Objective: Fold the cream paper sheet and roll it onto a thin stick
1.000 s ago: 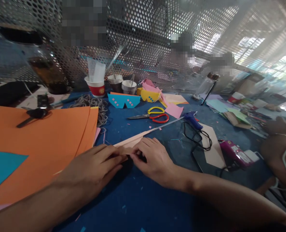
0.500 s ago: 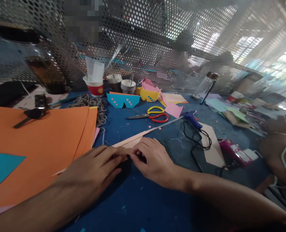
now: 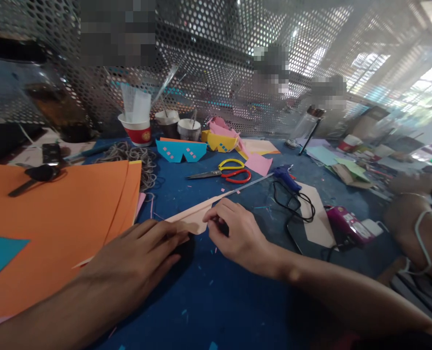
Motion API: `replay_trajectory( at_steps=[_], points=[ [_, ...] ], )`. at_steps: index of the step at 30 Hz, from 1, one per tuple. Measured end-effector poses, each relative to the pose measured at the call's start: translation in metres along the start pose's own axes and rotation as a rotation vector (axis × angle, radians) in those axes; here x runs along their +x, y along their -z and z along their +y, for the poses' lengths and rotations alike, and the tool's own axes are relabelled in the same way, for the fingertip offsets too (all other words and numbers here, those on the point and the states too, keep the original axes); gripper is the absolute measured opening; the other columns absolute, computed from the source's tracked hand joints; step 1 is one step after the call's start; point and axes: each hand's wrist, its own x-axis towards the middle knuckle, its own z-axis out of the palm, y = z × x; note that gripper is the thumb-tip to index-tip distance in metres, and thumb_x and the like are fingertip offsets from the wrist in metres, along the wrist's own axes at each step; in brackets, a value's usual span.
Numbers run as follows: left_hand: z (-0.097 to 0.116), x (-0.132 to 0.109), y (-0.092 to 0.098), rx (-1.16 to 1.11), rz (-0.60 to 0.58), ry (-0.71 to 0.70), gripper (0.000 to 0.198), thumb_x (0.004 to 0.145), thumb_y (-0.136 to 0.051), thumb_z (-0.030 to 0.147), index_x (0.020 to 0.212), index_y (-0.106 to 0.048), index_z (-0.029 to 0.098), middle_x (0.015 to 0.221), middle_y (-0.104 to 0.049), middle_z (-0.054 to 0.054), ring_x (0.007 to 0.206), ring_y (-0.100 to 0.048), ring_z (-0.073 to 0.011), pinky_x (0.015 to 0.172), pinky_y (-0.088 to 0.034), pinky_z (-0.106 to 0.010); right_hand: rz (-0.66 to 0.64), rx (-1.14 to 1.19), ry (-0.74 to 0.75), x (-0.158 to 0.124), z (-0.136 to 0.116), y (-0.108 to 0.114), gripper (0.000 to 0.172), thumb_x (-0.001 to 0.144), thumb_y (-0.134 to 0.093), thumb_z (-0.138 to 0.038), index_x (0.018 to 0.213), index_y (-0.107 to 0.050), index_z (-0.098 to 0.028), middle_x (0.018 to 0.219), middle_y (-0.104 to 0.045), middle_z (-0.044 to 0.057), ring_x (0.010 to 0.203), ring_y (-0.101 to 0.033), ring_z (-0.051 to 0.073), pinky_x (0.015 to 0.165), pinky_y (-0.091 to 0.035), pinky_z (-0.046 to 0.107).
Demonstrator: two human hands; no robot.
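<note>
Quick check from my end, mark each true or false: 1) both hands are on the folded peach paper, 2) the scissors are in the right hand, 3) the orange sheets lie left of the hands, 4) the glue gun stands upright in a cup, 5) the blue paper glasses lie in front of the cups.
1) Both hands are on the folded peach paper. True: the left hand presses its near end and the right hand pinches its edge.
2) False: the scissors lie on the blue table, beyond the hands.
3) True: the orange sheets lie left of the hands.
4) False: the glue gun lies flat on the table, right of the scissors.
5) True: the blue paper glasses lie in front of the cups.
</note>
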Motion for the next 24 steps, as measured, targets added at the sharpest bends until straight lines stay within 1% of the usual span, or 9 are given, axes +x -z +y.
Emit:
replay_trajectory(
  at_steps=[4,7,11,16,19,24],
  points=[
    [0.0,0.002,0.001,0.013,0.021,-0.029,0.035,0.117,-0.05,0.039,0.13,-0.077,0.023,0.118,-0.082,-0.005,0.099,-0.075,-0.0227,0.09,-0.06,-0.039,0.02,-0.019,0.035,0.001,0.0,0.001,0.018,0.094,-0.062,-0.008,0.1,-0.073,-0.02,0.096,-0.076,0.002,0.081,-0.067,0.015,0.079,-0.048,0.033],
    [0.0,0.002,0.0,0.022,0.033,-0.046,0.034,0.117,-0.049,0.037,0.128,-0.077,0.022,0.117,-0.081,-0.005,0.098,-0.074,-0.0227,0.089,-0.059,-0.039,-0.019,-0.06,0.123,-0.001,0.001,-0.002,0.016,0.097,-0.064,-0.011,0.102,-0.075,-0.02,0.095,-0.077,0.002,0.083,-0.067,0.016,0.08,-0.045,0.034],
    [0.0,0.0,-0.001,0.015,0.033,-0.036,0.034,0.117,-0.048,0.036,0.127,-0.077,0.021,0.117,-0.081,-0.005,0.101,-0.073,-0.0229,0.091,-0.058,-0.039,-0.056,-0.156,0.24,-0.004,0.001,-0.004,0.015,0.103,-0.062,-0.017,0.103,-0.077,-0.019,0.095,-0.077,0.004,0.089,-0.068,0.02,0.081,-0.043,0.037],
    [0.0,-0.002,-0.003,0.014,0.023,-0.022,0.032,0.116,-0.05,0.034,0.126,-0.078,0.021,0.116,-0.08,-0.007,0.101,-0.072,-0.0235,0.09,-0.059,-0.039,-0.096,-0.207,0.308,-0.004,0.002,-0.004,0.019,0.109,-0.06,-0.021,0.107,-0.079,-0.018,0.095,-0.078,0.005,0.092,-0.069,0.021,0.081,-0.042,0.038],
    [0.0,-0.002,-0.004,0.016,0.022,-0.027,0.033,0.116,-0.05,0.034,0.13,-0.077,0.021,0.118,-0.08,-0.007,0.103,-0.072,-0.0239,0.091,-0.059,-0.04,-0.099,-0.179,0.265,-0.003,0.002,-0.006,0.017,0.11,-0.065,-0.027,0.106,-0.08,-0.019,0.096,-0.078,0.004,0.093,-0.07,0.021,0.082,-0.042,0.038],
    [-0.001,-0.003,-0.005,0.014,0.016,-0.022,0.034,0.115,-0.052,0.034,0.138,-0.075,0.023,0.124,-0.08,-0.008,0.105,-0.072,-0.0252,0.093,-0.06,-0.042,-0.127,-0.1,0.064,0.0,-0.001,-0.013,0.015,0.104,-0.077,-0.031,0.094,-0.075,-0.02,0.092,-0.078,0.001,0.083,-0.067,0.017,0.08,-0.041,0.035]
  ],
)
